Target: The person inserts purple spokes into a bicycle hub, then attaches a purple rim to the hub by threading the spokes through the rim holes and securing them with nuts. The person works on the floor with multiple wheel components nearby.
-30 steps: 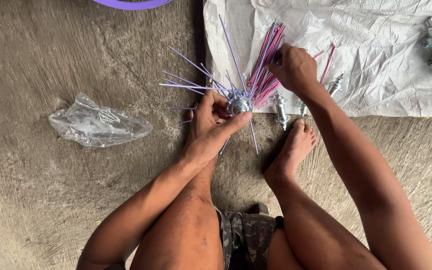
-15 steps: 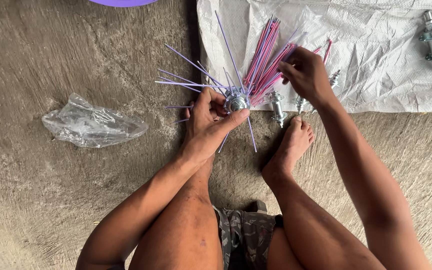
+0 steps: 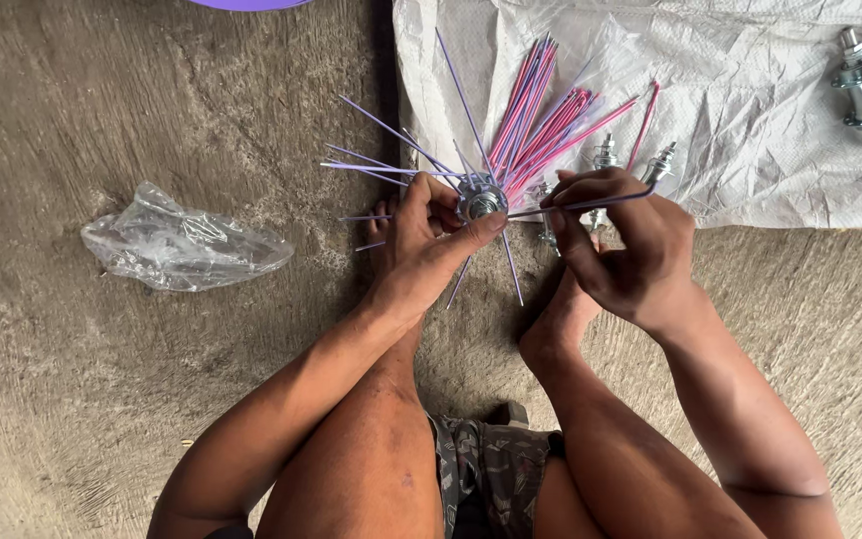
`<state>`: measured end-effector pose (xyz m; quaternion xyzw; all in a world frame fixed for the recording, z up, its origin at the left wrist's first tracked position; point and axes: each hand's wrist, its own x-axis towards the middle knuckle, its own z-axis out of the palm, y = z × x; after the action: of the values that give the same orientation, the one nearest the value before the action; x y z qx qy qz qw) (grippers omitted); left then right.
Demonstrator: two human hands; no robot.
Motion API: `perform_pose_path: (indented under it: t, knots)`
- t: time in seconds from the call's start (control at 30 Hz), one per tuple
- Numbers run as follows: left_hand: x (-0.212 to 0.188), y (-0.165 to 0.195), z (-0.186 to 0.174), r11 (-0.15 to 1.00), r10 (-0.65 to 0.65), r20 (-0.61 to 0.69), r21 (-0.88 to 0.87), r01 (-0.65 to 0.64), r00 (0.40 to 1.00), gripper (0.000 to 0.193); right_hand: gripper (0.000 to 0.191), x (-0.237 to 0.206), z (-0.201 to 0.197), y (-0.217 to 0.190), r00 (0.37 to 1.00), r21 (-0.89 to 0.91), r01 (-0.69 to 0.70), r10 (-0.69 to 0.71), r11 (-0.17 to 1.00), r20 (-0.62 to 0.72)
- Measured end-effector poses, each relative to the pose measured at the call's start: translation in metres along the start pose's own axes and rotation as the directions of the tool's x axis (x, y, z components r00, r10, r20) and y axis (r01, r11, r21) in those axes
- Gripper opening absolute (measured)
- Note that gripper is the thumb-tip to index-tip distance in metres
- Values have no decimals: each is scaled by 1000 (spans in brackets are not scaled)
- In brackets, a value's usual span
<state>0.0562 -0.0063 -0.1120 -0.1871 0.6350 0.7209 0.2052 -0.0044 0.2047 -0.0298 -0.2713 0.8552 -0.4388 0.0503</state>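
On concrete floor: left hand [image 3: 429,232] grips hub [image 3: 481,203], part-laced with purple spokes [image 3: 391,128]; right hand [image 3: 623,245] pinches one spoke [image 3: 581,207]; bundle [image 3: 541,120] unlaced.

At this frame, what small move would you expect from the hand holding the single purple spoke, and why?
Probably a short push leftward: the right hand pinches one thin purple metal spoke level, its tip right at the shiny metal wheel hub, which the left hand steadies. Other spokes already fan from the hub, so threading this one through a flange hole seems likely.
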Motion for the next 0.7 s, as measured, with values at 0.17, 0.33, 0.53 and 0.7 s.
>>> perform_pose_path:
  t: [0.17, 0.33, 0.53, 0.7]
  knots:
    - [0, 1, -1, 999, -41, 17, -28, 41, 999, 64, 18, 11, -7, -13, 989, -11, 97, -95, 995, 111]
    - [1, 0, 2, 999, -25, 18, -29, 26, 1000, 61, 17, 23, 0, -15, 949, -220, 138, -66, 966, 309]
    - [-1, 0, -2, 996, -6, 10, -84, 7, 1000, 51, 24, 0, -8, 21, 881, -302, -106, 230, 947, 413]
    - [-2, 1, -4, 996, 52, 24, -80, -50, 998, 51, 21, 10, 18, 108, 857, -554, -224, 433, 802, 281]
